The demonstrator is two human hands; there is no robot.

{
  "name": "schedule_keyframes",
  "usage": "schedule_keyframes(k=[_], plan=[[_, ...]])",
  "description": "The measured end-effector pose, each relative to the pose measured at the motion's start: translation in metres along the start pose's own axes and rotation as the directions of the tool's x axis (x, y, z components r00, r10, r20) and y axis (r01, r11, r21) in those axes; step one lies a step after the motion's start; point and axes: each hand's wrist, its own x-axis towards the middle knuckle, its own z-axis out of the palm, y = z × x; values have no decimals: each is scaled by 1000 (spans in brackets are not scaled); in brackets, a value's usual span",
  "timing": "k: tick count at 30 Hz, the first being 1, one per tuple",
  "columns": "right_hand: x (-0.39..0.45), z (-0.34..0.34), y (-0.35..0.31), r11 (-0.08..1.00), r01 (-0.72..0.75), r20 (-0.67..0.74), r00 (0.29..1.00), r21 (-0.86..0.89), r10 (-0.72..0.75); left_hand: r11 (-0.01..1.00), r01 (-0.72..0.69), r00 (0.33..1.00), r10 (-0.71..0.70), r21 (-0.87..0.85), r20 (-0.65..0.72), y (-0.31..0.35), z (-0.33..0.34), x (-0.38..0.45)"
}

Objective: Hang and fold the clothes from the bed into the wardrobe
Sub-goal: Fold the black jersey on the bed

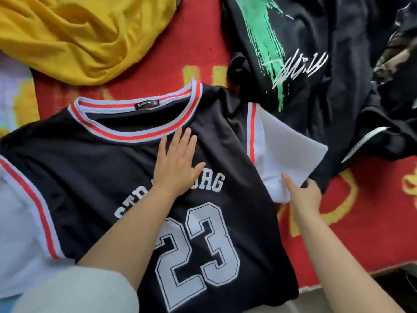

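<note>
Bed cover: the red patterned woven bed cover (203,41) lay under everything, showing bare above and to the right of the jersey.
Jersey: the black smooth-knit basketball jersey with white sleeves and a white "23" (112,177) lay spread face up on the cover, its long axis running from the striped collar at top down toward the person.
Other clothes: a crumpled mustard-yellow garment (79,37) lay above the jersey's collar; a black top with green print (293,53) lay heaped above-right, touching the jersey's shoulder.
Right sleeve: the white sleeve (286,150) stuck out from the jersey's right side.
Left hand: the left hand (176,163) pressed flat on the jersey's chest below the collar, fingers straight and slightly apart.
Right hand: the right hand (306,195) was nearer the sleeve, fingers pinching its lower hem; folding it inward across the chest looked likely.
</note>
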Motion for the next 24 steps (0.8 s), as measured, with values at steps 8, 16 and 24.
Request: schedule_keyframes(k=[8,16,24], plan=[[25,-12,-18,993,114,60,992,-4,-113,997,73,997,-73,15,-16,7,7,-4],[9,2,-18,956,-144,166,981,255,104,993,109,994,-109,54,8,13,2,-4],[63,-47,-62,888,457,-132,884,47,-448,992,116,993,-116,43,-18,14,4,-3]])
